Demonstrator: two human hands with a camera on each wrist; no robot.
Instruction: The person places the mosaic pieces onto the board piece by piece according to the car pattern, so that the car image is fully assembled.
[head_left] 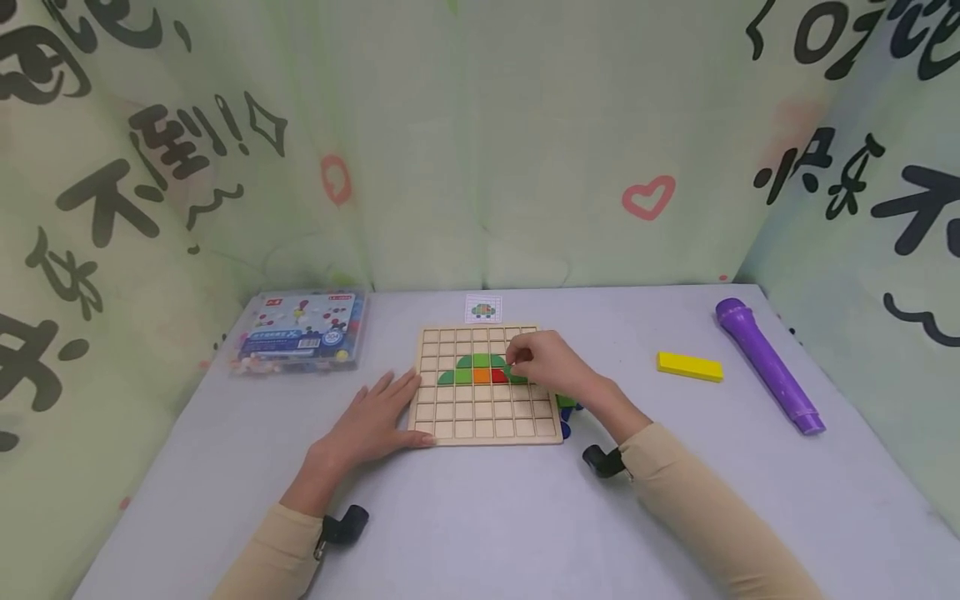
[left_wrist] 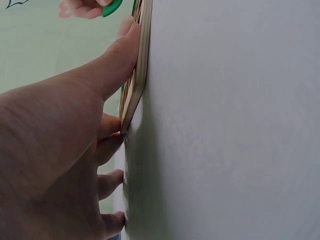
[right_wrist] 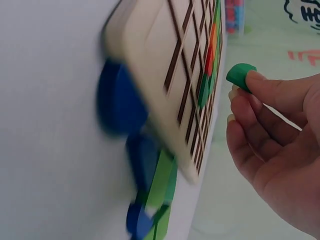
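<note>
My left sleeve (head_left: 268, 557): long, plain light beige, lightly creased near its end. My right sleeve (head_left: 708, 512): same beige, same plain cloth, soft folds running along it. Left wrist camera (head_left: 347, 526) on me: black, stubby, rounded, bent like elbow pipe; greyish bit (head_left: 320, 549) beside it, too small to make out. Right wrist camera (head_left: 603, 461): black too, same stubby shape. My left hand (head_left: 377, 414) and right hand (head_left: 553, 364): both bare.

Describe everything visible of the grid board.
The board looks wooden and pale, with rounded corners and dark grid lines. It lies face up on the table. Green pieces, an orange piece and a red piece fill cells in two neighbouring rows; many cells are bare. The left hand touches its left side, thumb at the near edge; the right hand is above it.
</note>
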